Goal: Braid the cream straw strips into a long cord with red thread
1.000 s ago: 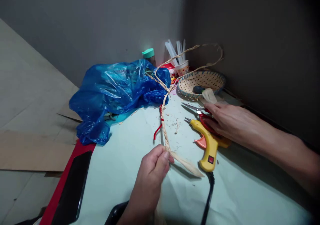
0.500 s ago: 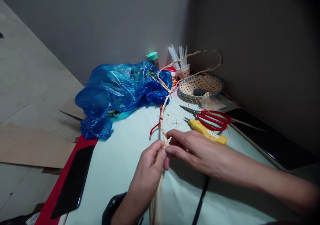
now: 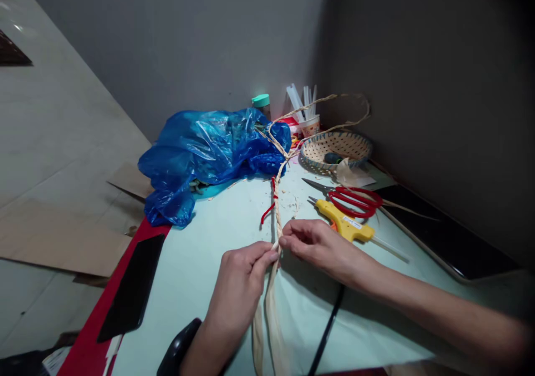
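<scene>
A pale plaited cord (image 3: 278, 211) runs from a loop near the wall down to both hands. My left hand (image 3: 246, 273) pinches a strand at the lower end of the plait between thumb and forefinger. Just right of it, my right hand (image 3: 315, 248) grips the plait, thumb and fingers closed together. Below the hands, loose flat strands (image 3: 273, 320) hang toward me over the table's front. A red tie (image 3: 269, 213), like a pipe cleaner, is wound around the cord above the hands.
Right of the cord lie red-handled scissors (image 3: 355, 200) and a yellow glue gun (image 3: 346, 224). Behind them is a woven basket (image 3: 336, 147). A blue plastic bag (image 3: 209, 147) fills the back left. Dark flat slabs lie left (image 3: 134, 287) and right (image 3: 443, 231). A black cable (image 3: 328, 331) crosses the front.
My left hand has shifted slightly left and down, its fingers now pinching a strand at the plait's side. The loose strands are spread wider apart below. The camera view has shifted a little.
</scene>
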`<state>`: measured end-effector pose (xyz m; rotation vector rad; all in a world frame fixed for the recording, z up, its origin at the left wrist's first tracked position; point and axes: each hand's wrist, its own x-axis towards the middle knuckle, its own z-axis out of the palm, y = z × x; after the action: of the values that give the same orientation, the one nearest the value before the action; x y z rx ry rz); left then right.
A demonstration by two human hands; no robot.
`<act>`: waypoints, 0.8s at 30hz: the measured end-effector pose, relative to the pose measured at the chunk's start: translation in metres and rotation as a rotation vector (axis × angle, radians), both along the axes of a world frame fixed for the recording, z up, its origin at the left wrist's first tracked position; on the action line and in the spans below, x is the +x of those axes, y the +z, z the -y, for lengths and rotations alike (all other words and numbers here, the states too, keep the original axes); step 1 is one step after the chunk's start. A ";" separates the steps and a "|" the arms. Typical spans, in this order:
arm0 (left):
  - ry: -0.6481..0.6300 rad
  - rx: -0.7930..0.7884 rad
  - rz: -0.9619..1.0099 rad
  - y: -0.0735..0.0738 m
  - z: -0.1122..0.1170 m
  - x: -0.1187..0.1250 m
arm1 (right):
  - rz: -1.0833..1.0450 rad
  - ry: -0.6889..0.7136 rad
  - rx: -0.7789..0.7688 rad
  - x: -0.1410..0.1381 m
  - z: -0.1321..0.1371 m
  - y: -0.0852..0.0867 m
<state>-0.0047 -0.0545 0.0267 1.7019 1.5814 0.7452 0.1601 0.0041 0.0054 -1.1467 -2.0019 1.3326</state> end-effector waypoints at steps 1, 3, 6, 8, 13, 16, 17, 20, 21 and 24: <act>-0.006 0.018 -0.005 0.000 0.000 -0.001 | -0.016 -0.003 -0.009 0.000 0.000 -0.001; -0.005 0.062 -0.044 0.001 0.001 -0.003 | -0.022 -0.008 -0.003 0.000 0.002 -0.002; 0.033 0.171 -0.187 0.004 0.004 -0.002 | 0.001 -0.021 0.048 -0.001 0.005 0.000; 0.051 0.287 -0.320 0.003 0.009 0.004 | -0.005 -0.023 0.082 -0.001 0.007 0.001; -0.009 0.642 -0.698 -0.009 0.021 0.030 | -0.040 -0.009 0.026 0.000 0.008 0.000; -0.035 0.738 -0.922 -0.017 0.024 0.045 | -0.022 0.017 0.058 0.004 0.007 0.003; -0.038 0.755 -0.980 -0.019 0.024 0.049 | -0.006 0.017 0.087 0.005 0.007 0.004; -0.039 0.779 -1.037 -0.025 0.025 0.057 | 0.021 0.017 0.110 0.007 0.007 0.004; -0.048 0.784 -1.016 -0.027 0.027 0.058 | 0.020 0.018 0.101 0.008 0.008 0.004; -0.089 0.746 -0.844 -0.024 0.032 0.054 | -0.042 0.022 0.009 0.008 0.008 0.003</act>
<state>0.0492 -0.0870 0.0031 2.8864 1.8502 0.6406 0.1678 -0.0036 0.0088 -1.0864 -1.9940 1.3459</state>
